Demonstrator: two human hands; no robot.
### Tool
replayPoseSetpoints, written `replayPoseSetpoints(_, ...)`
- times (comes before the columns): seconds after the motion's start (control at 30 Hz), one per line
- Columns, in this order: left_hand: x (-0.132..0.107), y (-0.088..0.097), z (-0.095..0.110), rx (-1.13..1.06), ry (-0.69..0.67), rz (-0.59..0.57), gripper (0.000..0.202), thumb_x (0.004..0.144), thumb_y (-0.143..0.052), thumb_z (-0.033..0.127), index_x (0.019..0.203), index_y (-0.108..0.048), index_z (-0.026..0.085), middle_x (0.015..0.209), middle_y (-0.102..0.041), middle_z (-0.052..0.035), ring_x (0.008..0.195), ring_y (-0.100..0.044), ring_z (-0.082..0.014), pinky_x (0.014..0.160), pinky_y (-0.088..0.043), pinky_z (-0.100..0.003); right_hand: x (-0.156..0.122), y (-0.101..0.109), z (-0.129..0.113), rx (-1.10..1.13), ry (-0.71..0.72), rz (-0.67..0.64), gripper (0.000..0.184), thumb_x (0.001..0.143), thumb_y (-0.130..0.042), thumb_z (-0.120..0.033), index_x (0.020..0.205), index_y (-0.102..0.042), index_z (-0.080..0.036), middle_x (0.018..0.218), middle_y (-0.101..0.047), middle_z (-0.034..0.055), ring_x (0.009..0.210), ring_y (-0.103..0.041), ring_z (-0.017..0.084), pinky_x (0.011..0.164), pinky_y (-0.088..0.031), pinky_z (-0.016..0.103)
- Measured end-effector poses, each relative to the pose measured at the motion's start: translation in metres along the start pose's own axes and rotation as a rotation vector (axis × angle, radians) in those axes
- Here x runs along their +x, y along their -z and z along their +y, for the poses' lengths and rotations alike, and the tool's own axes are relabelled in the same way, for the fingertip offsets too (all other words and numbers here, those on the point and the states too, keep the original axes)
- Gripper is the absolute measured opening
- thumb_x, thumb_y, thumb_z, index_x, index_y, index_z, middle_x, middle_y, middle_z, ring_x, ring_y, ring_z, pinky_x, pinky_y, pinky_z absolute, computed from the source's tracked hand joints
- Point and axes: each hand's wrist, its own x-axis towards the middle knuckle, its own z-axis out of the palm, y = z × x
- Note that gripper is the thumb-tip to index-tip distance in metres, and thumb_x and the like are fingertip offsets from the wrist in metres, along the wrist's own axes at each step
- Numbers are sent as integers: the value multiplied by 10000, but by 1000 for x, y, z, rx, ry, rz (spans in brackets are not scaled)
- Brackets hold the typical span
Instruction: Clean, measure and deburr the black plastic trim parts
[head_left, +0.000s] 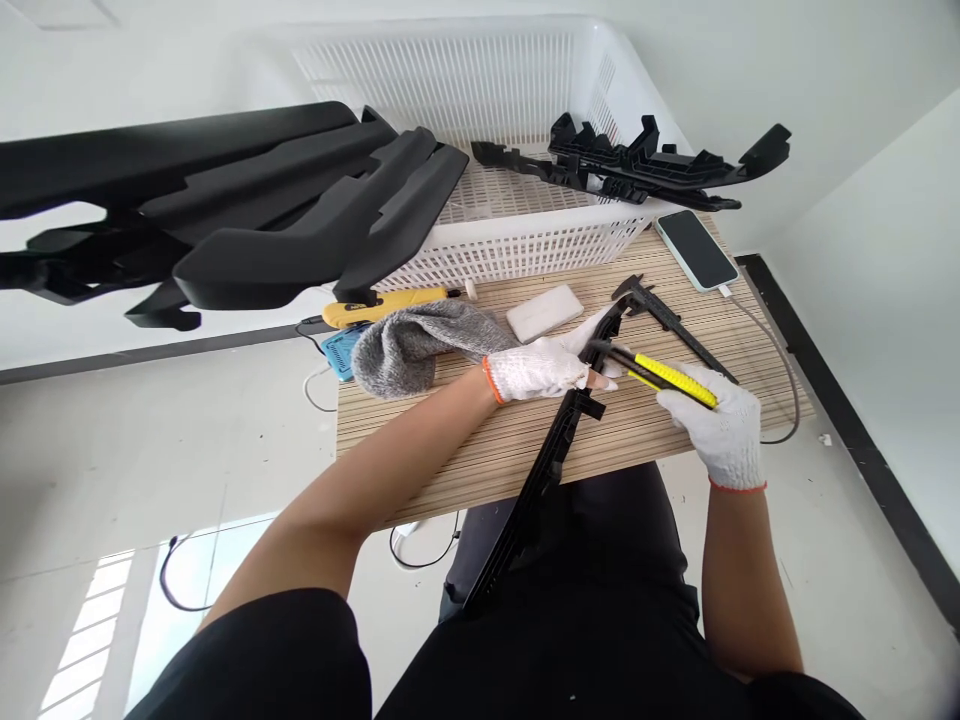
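My left hand (541, 367), in a white knit glove with bare fingertips, grips the upper end of a long black plastic strip (544, 470) that slants from the wooden board down across my lap. My right hand (718, 425), also gloved, is closed round a yellow and black utility knife (660, 375) whose tip meets the strip next to my left fingers. Black calipers (667, 318) lie just behind the knife.
A wooden board (465, 445) serves as the work surface. On it lie a grey glove (416, 345), a white power bank (544, 312), a yellow tool (382, 305) and a phone (697, 250) on a cable. A white basket (517, 245) behind holds black plastic parts (637, 165); larger black panels (247, 205) overhang at left.
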Motion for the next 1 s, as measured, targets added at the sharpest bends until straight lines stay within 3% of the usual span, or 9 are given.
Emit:
replayPoseSetpoints(0.1, -1, 4, 1, 47, 55, -14, 1381, 580, -929, 132, 1684, -133, 363, 1233, -733, -69, 1026, -714, -170, 956, -551, -311, 0, 0, -1, 7, -44, 51, 385, 778, -823, -411, 1118, -807, -231, 692, -664, -6, 555, -574, 141, 536, -496, 292)
replayPoseSetpoints(0.23, -4, 9, 3, 39, 112, -74, 1414, 591, -892, 75, 1689, -46, 352, 1080, -750, -33, 1021, -711, -173, 968, -550, -339, 0, 1, -1, -23, -37, -22, 400, 762, -841, -415, 1122, -812, -241, 758, -704, 2, 574, -583, 140, 572, -509, 300)
replayPoseSetpoints(0.33, -5, 12, 2, 43, 98, -107, 1378, 633, -882, 98, 1688, -33, 357, 1117, -744, -48, 990, -712, -162, 971, -549, -346, 0, 2, 1, -17, -33, -18, 404, 791, -817, -445, 1139, -808, -241, 832, -743, 16, 619, -627, 160, 617, -542, 321)
replayPoseSetpoints(0.47, -1, 14, -2, 60, 68, -111, 1362, 644, -918, 182, 1692, -62, 329, 1121, -740, -70, 1029, -700, -186, 983, -541, -377, 4, 4, 5, -34, -21, -168, 451, 782, -827, -491, 1157, -804, -242, 990, -789, 49, 807, -726, 235, 757, -601, 381)
replayPoseSetpoints(0.67, 1, 16, -8, 18, 35, -103, 1253, 747, -899, 270, 1693, -80, 338, 1197, -714, -93, 1048, -696, -187, 991, -535, -378, 7, 6, 5, -117, 48, -213, 398, 829, -761, -526, 1119, -814, -258, 1143, -794, 70, 1094, -734, 314, 1008, -569, 468)
replayPoseSetpoints(0.8, 0, 14, -6, -37, 10, -96, 1208, 781, -885, 309, 1692, -93, 343, 1183, -713, -104, 1029, -708, -205, 949, -548, -388, 9, 7, 9, -99, 19, -157, 420, 861, -727, -528, 1156, -802, -238, 1098, -801, 81, 1027, -751, 305, 968, -589, 463)
replayPoseSetpoints(0.93, 0, 11, -2, -29, 24, -94, 1268, 769, -904, 314, 1690, -34, 362, 1125, -715, -76, 970, -714, -197, 935, -552, -397, 11, 10, 13, -98, 16, -228, 437, 829, -766, -528, 1156, -801, -241, 1089, -801, 76, 984, -756, 296, 934, -602, 442)
replayPoseSetpoints(1.0, 1, 11, -1, -27, 24, -89, 1272, 768, -906, 297, 1691, -32, 356, 1108, -709, -67, 986, -706, -194, 940, -551, -391, 12, 11, 12, -128, 28, -189, 441, 851, -742, -532, 1181, -793, -244, 1107, -798, 75, 996, -752, 295, 943, -595, 446)
